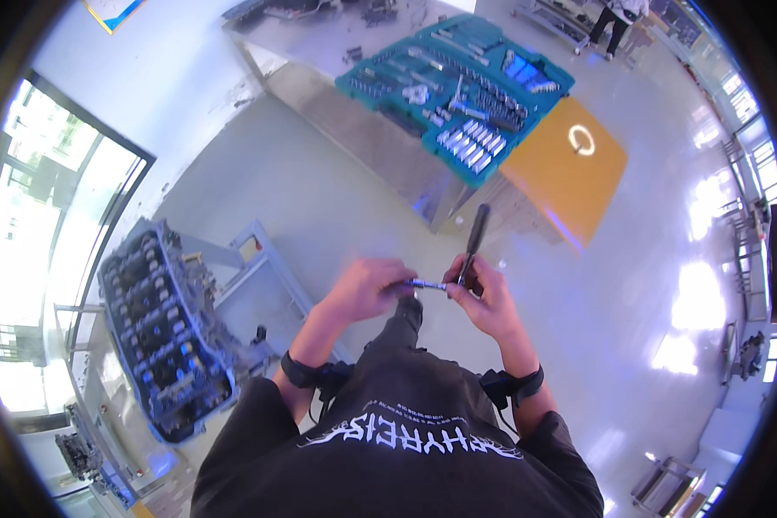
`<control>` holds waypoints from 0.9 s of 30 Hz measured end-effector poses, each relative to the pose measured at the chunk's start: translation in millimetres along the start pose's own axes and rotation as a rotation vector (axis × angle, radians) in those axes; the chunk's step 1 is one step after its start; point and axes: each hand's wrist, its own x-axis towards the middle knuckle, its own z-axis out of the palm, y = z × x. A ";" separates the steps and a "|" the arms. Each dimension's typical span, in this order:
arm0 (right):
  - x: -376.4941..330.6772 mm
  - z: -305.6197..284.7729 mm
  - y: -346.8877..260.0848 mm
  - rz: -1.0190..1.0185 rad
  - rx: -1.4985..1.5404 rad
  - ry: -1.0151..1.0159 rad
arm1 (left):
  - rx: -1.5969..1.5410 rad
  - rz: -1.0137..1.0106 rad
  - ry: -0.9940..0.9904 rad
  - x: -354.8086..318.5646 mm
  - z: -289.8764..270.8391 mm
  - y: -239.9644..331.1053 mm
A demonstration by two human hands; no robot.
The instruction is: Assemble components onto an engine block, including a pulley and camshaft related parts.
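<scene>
In front of my body, both hands hold a ratchet wrench (478,230) with a shiny extension bar (429,284) running sideways from its head. My right hand (486,299) is closed around the ratchet's head end, and its dark handle points up and away. At the other end of the bar, my left hand (367,290) is closed and slightly blurred. Its fingers hide whatever is on that tip. Beyond my hands, an open teal socket set case (537,104) holds rows of sockets, wrenches and other tools.
The case lies on a metal workbench (319,108), beside a yellow panel (570,186) at the bench's right end. An engine (160,332) sits on a grey stand (272,263) to my left. Another person (613,26) stands far off at the upper right.
</scene>
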 end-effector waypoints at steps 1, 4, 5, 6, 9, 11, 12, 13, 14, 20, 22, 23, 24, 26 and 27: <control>17.4 -6.5 -0.8 0.101 -0.142 -0.076 | -0.010 -0.015 -0.053 8.2 2.5 -14.9; 72.7 -24.7 -8.3 0.145 -0.344 -0.212 | -0.027 -0.050 -0.173 45.0 -5.6 -41.2; 88.8 -28.8 -8.2 0.098 -0.391 -0.287 | -0.038 -0.090 -0.244 55.9 -8.0 -50.3; 104.9 -31.8 -6.3 0.093 -0.395 -0.287 | -0.076 -0.100 -0.248 67.1 -9.1 -64.3; 145.2 -39.5 5.4 0.022 -0.496 -0.333 | -0.264 -0.133 -0.114 97.2 -14.7 -100.9; 169.2 -45.2 14.3 -0.050 -0.349 -0.308 | -0.521 -0.294 -0.086 109.7 -25.5 -117.5; 182.7 -46.9 15.4 -0.051 -0.341 -0.307 | -0.777 -0.455 -0.050 117.4 -31.0 -125.3; 195.6 -47.9 15.0 -0.169 -0.291 -0.300 | -0.771 -0.461 -0.052 126.1 -34.8 -133.5; 210.7 -49.8 14.4 -0.289 -0.243 -0.294 | -0.842 -0.423 0.021 137.0 -38.4 -141.5; 305.6 -58.3 48.0 -0.374 -0.254 -0.278 | -1.080 -0.364 0.286 221.7 -69.1 -178.6; 335.8 -67.0 55.2 -0.305 -0.017 -0.337 | -1.071 -0.326 0.275 245.9 -90.0 -182.9; 348.7 -70.7 62.3 -0.305 -0.001 -0.343 | -1.060 -0.339 0.282 257.1 -101.2 -179.4; 361.6 -74.4 68.5 -0.063 0.458 -0.362 | -0.924 -0.260 0.242 272.2 -111.3 -175.6; 386.8 -74.0 58.9 0.261 1.005 -0.346 | -0.772 -0.192 0.215 300.9 -131.0 -176.5; 400.0 -76.6 53.1 0.261 1.013 -0.356 | -0.588 -0.059 0.108 316.0 -140.1 -177.5</control>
